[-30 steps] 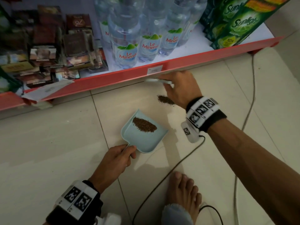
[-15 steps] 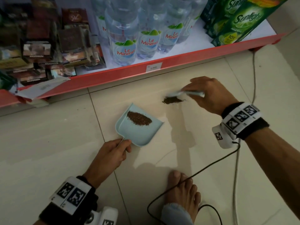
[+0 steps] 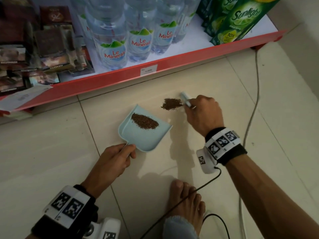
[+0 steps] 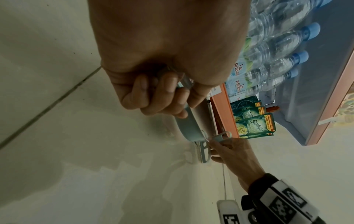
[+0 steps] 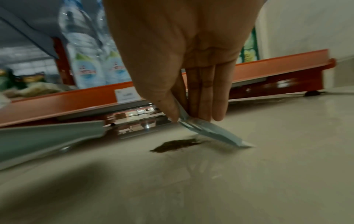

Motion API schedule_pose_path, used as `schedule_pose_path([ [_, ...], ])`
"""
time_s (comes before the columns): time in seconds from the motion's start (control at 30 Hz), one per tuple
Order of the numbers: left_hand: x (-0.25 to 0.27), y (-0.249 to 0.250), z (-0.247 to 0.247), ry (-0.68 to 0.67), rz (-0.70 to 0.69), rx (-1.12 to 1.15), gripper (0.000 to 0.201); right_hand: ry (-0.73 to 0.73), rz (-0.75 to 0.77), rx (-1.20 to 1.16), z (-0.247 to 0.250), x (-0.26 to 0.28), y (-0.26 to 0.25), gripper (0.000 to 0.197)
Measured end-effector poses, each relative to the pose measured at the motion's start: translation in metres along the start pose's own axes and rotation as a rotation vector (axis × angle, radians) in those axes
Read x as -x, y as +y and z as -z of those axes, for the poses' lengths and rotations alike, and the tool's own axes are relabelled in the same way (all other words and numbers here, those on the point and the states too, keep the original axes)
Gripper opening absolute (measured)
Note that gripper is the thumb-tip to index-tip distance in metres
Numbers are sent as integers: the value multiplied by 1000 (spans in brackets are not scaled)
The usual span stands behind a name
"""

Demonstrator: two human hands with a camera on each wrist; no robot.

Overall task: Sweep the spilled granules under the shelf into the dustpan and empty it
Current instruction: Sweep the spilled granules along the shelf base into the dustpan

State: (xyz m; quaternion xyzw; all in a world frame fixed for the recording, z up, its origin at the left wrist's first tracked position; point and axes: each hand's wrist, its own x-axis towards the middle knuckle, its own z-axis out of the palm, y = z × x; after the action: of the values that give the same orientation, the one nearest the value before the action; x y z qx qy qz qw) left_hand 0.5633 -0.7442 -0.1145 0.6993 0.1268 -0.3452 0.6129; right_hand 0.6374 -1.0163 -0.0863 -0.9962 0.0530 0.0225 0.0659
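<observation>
Left hand [image 3: 112,163] grips the short handle of the light-blue dustpan [image 3: 145,137], fingers curled round it – left wrist view shows the curled fingers [image 4: 153,97] wrapped on the handle from below. Dustpan sits flat on the tiled floor [image 3: 43,152], open edge facing up-right toward the shelf, a dark brown heap of granules in the pan [image 3: 144,121] near that edge. Right hand [image 3: 203,114] pinches a small light-blue brush [image 3: 185,99] – thumb on one side, fingers [image 5: 206,94] straight down on the other, brush head low against the floor just right of the loose granule pile [image 3: 171,104]. That pile lies on the floor between brush and dustpan, apart from the pan's edge, in front of the red shelf edge [image 3: 172,64], not under it. Hands apart, each on its own tool. On the shelf: Le Minerale water bottles [image 3: 114,45], green Sunlight pouches [image 3: 240,18] to the right, dark packets [image 3: 34,54] to the left, a price tag [image 3: 148,70] on the red lip. A bare foot [image 3: 187,204] at bottom centre, a black cable [image 3: 189,192] crossing over it from the right wrist unit; a pale cable [image 3: 255,94] runs along the floor at right.
</observation>
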Motion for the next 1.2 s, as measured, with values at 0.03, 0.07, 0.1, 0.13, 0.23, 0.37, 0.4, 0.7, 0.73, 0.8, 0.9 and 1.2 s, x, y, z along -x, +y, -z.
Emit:
schedule_pose_path([
  [0.03, 0, 1, 0, 1, 0, -1, 37, 12, 53, -13, -2, 4, -7, 27],
  [0.07, 0, 1, 1, 5, 0, -2, 37, 29, 89, -15, -2, 7, -12, 25],
  [0.1, 0, 2, 1, 9, 3, -1, 36, 48, 109, -6, -1, 9, -15, 24],
  [0.13, 0, 2, 2, 13, 7, 1, 36, 72, 117, 9, 2, 10, -16, 25],
  [0.23, 0, 0, 5, 24, 18, 4, 36, 141, 103, -20, 16, 6, -13, 27],
  [0.37, 0, -6, 7, 31, 24, 17, 36, 196, 48, -340, 30, -5, -6, 22],
  [0.4, 0, -7, 7, 30, 24, 16, 36, 179, 46, -437, 29, -8, -6, 21],
  [0.7, -1, -6, 8, 30, 21, 2, 36, -183, -111, -682, -7, -33, -2, 23],
  [0.73, -1, -5, 9, 34, 19, -5, 36, -143, -116, -660, -6, -36, 4, 24],
  [0.8, -2, -5, 8, 37, 20, -9, 36, -98, -125, -642, -2, -41, 15, 25],
  [0.9, -4, -4, 3, 21, 20, -15, 35, -96, -147, -639, 3, -45, 24, 22],
  [1.2, -21, 2, -12, 33, 13, -81, 37, -165, -289, -927, 32, -35, 34, 40],
])
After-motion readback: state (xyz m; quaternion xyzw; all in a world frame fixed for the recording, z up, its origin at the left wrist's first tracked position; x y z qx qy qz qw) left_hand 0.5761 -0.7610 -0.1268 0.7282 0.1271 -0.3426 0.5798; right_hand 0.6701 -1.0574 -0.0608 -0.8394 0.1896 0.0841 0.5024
